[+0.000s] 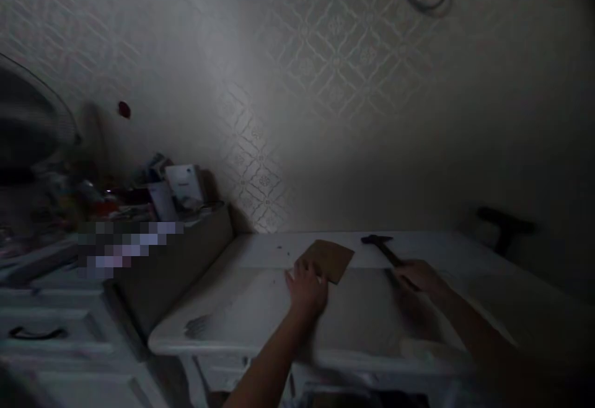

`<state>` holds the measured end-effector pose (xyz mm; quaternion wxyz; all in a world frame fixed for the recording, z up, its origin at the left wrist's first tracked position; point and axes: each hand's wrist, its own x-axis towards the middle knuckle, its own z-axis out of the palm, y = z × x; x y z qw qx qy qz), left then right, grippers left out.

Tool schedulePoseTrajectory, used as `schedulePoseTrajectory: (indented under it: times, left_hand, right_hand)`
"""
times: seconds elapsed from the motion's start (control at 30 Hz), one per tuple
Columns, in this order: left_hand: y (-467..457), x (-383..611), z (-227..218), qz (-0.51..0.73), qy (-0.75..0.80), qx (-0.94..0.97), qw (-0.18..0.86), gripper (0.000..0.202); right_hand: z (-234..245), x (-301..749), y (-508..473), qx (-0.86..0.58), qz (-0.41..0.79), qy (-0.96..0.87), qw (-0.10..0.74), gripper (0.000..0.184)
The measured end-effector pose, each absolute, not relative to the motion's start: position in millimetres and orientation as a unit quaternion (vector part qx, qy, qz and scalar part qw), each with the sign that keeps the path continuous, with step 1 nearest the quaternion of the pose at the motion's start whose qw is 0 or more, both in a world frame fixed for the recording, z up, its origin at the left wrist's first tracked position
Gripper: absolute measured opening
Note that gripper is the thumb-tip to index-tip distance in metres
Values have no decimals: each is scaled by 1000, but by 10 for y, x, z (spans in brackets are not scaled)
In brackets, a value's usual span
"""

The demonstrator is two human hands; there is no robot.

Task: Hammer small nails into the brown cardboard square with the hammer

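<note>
Right grip: right hand (421,276) closed around the handle of the dark-headed hammer (387,252), head lying on the white tabletop (260,309).
Left grip: left hand (307,290) fingers spread flat, pinning the thin brown cardboard-like square (331,259).
Handling: hammer likely head-heavy, stiff, best held low on the handle; square light, apt to slide.

Dim room — patterned wallpaper (325,67) behind a white table (242,315), white drawers (56,327) at left — cluttered on top
</note>
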<state>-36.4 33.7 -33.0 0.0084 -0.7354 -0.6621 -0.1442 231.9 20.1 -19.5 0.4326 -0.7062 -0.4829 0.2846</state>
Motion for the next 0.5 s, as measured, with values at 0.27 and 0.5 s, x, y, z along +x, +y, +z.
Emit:
schedulePoseTrajectory:
  times: [0.27, 0.5]
  left_hand:
    - [336, -359, -318, -120, -682, -721, -2, 67]
    - [166, -330, -177, -93, -639, -762, 51, 62]
  right_hand:
    - [-279, 2384, 99, -791, 59, -565, 227, 26]
    - [-481, 1800, 84, -703, -169, -651, 231, 44]
